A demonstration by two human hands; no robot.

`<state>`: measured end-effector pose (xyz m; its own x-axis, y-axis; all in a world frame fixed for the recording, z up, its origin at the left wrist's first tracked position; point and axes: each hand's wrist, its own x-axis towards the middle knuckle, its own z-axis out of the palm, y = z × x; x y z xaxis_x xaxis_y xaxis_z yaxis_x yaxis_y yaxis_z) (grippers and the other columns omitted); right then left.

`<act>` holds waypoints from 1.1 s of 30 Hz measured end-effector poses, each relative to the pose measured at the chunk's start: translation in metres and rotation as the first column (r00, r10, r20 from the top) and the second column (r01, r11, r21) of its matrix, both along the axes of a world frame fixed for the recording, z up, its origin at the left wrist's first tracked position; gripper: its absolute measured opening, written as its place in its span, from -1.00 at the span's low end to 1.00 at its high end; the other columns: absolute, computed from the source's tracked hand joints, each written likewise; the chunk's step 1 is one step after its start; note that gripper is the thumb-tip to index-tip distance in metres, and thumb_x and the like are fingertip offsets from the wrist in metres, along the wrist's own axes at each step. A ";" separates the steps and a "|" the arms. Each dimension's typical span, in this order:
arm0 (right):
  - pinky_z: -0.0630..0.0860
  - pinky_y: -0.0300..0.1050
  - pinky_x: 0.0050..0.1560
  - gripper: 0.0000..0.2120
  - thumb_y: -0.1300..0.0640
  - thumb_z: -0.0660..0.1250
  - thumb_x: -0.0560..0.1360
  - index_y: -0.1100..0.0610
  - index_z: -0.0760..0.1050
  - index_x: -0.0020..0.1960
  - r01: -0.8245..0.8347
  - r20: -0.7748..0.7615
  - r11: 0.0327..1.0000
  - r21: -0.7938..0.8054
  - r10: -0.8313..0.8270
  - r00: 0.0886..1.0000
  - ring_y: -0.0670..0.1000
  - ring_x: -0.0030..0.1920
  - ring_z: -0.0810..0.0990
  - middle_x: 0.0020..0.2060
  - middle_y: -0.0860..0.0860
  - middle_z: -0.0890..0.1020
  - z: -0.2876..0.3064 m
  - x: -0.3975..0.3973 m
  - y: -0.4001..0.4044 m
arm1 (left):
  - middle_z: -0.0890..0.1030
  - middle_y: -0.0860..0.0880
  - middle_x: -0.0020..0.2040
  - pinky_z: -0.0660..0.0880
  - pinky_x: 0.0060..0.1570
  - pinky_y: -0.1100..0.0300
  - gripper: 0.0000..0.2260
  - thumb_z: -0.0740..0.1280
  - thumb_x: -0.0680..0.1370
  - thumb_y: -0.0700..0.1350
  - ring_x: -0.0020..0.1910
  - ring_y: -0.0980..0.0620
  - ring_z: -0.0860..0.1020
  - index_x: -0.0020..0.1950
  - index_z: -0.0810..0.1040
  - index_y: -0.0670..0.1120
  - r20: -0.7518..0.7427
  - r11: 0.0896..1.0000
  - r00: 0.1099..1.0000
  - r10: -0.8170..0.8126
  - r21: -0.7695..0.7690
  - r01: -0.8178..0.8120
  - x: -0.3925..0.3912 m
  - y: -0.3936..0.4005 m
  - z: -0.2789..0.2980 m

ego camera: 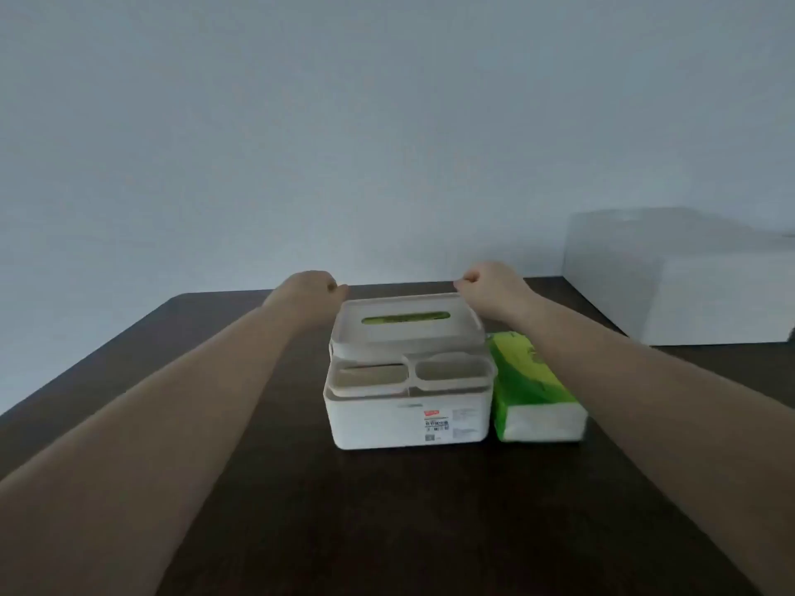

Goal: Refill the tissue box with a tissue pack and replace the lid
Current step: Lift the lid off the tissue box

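Observation:
A white tissue box [387, 419] stands mid-table, with two small open compartments along its front top. Its white lid [404, 333] sits over the rear part, and green shows through the lid's slot. My left hand [309, 290] is at the lid's far left corner, fingers curled. My right hand [490, 286] is at the far right corner, fingers curled too. Both hands touch or pinch the lid's edge; the grip itself is hard to make out. A green tissue pack [533, 389] lies on the table against the box's right side, under my right forearm.
The dark brown table [387, 531] runs to a wall behind. A large white box-like object [688, 286] stands at the back right corner of the table.

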<state>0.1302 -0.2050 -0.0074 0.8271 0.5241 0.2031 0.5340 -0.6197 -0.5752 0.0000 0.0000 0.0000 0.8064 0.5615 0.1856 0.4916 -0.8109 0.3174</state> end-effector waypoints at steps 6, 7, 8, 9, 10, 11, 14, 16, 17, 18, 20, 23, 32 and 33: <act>0.38 -0.17 -0.36 -0.61 -0.05 0.15 0.56 0.27 0.53 -0.10 0.081 -0.034 0.984 -0.158 -0.088 0.996 0.08 -0.31 0.52 -0.17 0.14 0.60 -0.002 -0.039 -0.034 | 0.46 -0.04 -0.24 0.31 -0.29 0.15 -0.68 0.15 0.56 0.08 -0.27 -0.03 0.39 -0.14 0.48 -0.15 0.017 0.996 0.999 0.029 -0.090 -0.027 -0.041 -0.023 -0.007; 0.34 -0.20 -0.42 -0.63 -0.05 0.14 0.56 0.24 0.51 -0.10 0.090 -0.042 0.981 -0.172 -0.098 0.994 0.07 -0.34 0.51 -0.18 0.13 0.59 0.002 -0.043 -0.035 | 0.42 -0.03 -0.30 0.27 -0.34 0.17 -0.69 0.15 0.56 0.06 -0.34 -0.02 0.35 -0.23 0.41 -0.14 0.031 0.994 0.999 0.043 -0.098 -0.040 -0.043 -0.025 -0.005; 0.33 -0.21 -0.45 -0.65 -0.04 0.14 0.56 0.23 0.52 -0.07 0.098 -0.047 0.977 -0.187 -0.109 0.993 0.08 -0.33 0.52 -0.18 0.12 0.59 0.003 -0.045 -0.036 | 0.38 -0.03 -0.36 0.23 -0.39 0.19 -0.68 0.14 0.56 0.05 -0.39 -0.01 0.32 -0.30 0.34 -0.12 0.035 0.993 0.998 0.056 -0.104 -0.052 -0.044 -0.027 -0.004; 0.32 -0.21 -0.45 -0.67 -0.01 0.15 0.55 0.23 0.52 -0.05 0.099 -0.055 0.976 -0.192 -0.111 0.992 0.09 -0.32 0.53 -0.17 0.12 0.59 0.004 -0.047 -0.036 | 0.36 -0.03 -0.40 0.22 -0.41 0.20 -0.67 0.14 0.55 0.05 -0.43 0.00 0.31 -0.34 0.29 -0.10 0.023 0.991 0.998 0.059 -0.123 -0.056 -0.045 -0.028 -0.003; 0.32 -0.20 -0.44 -0.71 0.02 0.16 0.54 0.23 0.51 -0.09 0.100 -0.055 0.975 -0.200 -0.113 0.992 0.08 -0.33 0.51 -0.18 0.10 0.57 0.005 -0.048 -0.035 | 0.37 -0.03 -0.43 0.22 -0.42 0.20 -0.67 0.15 0.55 0.06 -0.46 -0.01 0.31 -0.34 0.28 -0.09 0.000 0.989 0.998 0.056 -0.140 -0.056 -0.046 -0.030 -0.002; 0.32 -0.20 -0.44 -0.74 0.05 0.18 0.52 0.22 0.47 -0.18 0.107 -0.045 0.972 -0.209 -0.119 0.992 0.06 -0.37 0.49 -0.21 0.09 0.55 0.004 -0.049 -0.033 | 0.37 -0.04 -0.44 0.23 -0.42 0.21 -0.68 0.16 0.55 0.05 -0.48 -0.01 0.32 -0.33 0.28 -0.09 -0.020 0.986 0.999 0.050 -0.155 -0.052 -0.045 -0.032 -0.003; 0.34 -0.17 -0.37 -0.75 0.15 0.20 0.50 0.18 0.36 -0.34 0.158 -0.049 0.964 -0.214 -0.172 0.984 0.02 -0.41 0.41 -0.32 0.07 0.49 0.001 -0.048 -0.028 | 0.36 -0.07 -0.43 0.26 -0.37 0.22 -0.73 0.19 0.51 -0.04 -0.47 -0.06 0.31 -0.33 0.30 -0.13 -0.052 0.971 0.997 0.054 -0.230 -0.065 -0.042 -0.031 -0.007; 0.32 -0.16 -0.36 -0.74 0.18 0.19 0.51 0.20 0.34 -0.36 0.177 -0.077 0.971 -0.164 -0.191 0.979 0.02 -0.41 0.37 -0.38 0.07 0.43 0.002 -0.048 -0.025 | 0.37 -0.10 -0.39 0.31 -0.29 0.17 -0.83 0.21 0.47 -0.12 -0.40 -0.08 0.33 -0.29 0.33 -0.15 -0.051 0.951 0.996 0.072 -0.296 -0.084 -0.039 -0.029 -0.009; 0.29 -0.16 -0.39 -0.72 0.18 0.18 0.52 0.20 0.33 -0.36 0.182 -0.092 0.973 -0.142 -0.196 0.976 0.02 -0.41 0.34 -0.40 0.06 0.40 0.002 -0.048 -0.023 | 0.37 -0.11 -0.38 0.31 -0.28 0.16 -0.87 0.22 0.44 -0.17 -0.39 -0.08 0.33 -0.28 0.34 -0.16 -0.053 0.940 0.996 0.077 -0.330 -0.091 -0.039 -0.029 -0.010; 0.26 -0.16 -0.41 -0.71 0.18 0.18 0.52 0.20 0.31 -0.37 0.191 -0.096 0.973 -0.129 -0.204 0.974 0.01 -0.42 0.32 -0.41 0.06 0.38 0.002 -0.049 -0.022 | 0.36 -0.10 -0.40 0.30 -0.30 0.17 -0.89 0.23 0.42 -0.20 -0.40 -0.08 0.32 -0.30 0.34 -0.16 -0.053 0.932 0.995 0.084 -0.349 -0.097 -0.039 -0.028 -0.011; 0.22 -0.17 -0.43 -0.71 0.21 0.17 0.52 0.20 0.29 -0.38 0.216 -0.091 0.971 -0.103 -0.226 0.970 0.02 -0.43 0.30 -0.41 0.07 0.36 0.004 -0.049 -0.020 | 0.33 -0.09 -0.47 0.21 -0.38 0.21 -0.86 0.21 0.39 -0.25 -0.47 -0.05 0.28 -0.35 0.31 -0.14 -0.038 0.929 0.994 0.105 -0.352 -0.111 -0.038 -0.025 -0.012; 0.28 -0.18 -0.41 -0.75 0.29 0.19 0.48 0.21 0.32 -0.38 0.240 -0.087 0.968 -0.066 -0.246 0.965 0.05 -0.43 0.36 -0.40 0.10 0.42 0.014 -0.049 -0.017 | 0.31 -0.07 -0.49 0.19 -0.39 0.20 -0.85 0.19 0.35 -0.22 -0.47 -0.04 0.25 -0.40 0.27 -0.12 0.041 0.925 0.986 0.163 -0.355 -0.138 -0.037 -0.022 -0.007; 0.27 -0.18 -0.42 -0.72 0.24 0.24 0.46 0.18 0.29 -0.40 0.203 0.012 0.978 0.049 -0.204 0.979 0.11 -0.34 0.43 -0.44 0.06 0.38 0.035 -0.062 0.021 | 0.38 -0.08 -0.46 0.27 -0.36 0.20 -0.83 0.24 0.35 -0.21 -0.44 -0.08 0.32 -0.43 0.31 -0.14 0.346 0.910 0.884 0.313 -0.376 -0.175 -0.057 0.014 0.021; 0.23 -0.19 -0.46 -0.72 0.24 0.24 0.46 0.18 0.29 -0.40 0.187 0.015 0.982 0.042 -0.187 0.982 0.08 -0.40 0.40 -0.44 0.06 0.38 0.036 -0.066 0.028 | 0.38 -0.08 -0.48 0.28 -0.35 0.20 -0.82 0.24 0.34 -0.21 -0.45 -0.08 0.32 -0.45 0.31 -0.14 0.344 0.908 0.880 0.326 -0.373 -0.191 -0.062 0.020 0.020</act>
<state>0.0640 -0.1768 0.0287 0.9055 0.3517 0.2375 0.4220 -0.6862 -0.5926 -0.0622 0.0198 0.0204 0.5222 0.8218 0.2278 0.4499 -0.4924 0.7451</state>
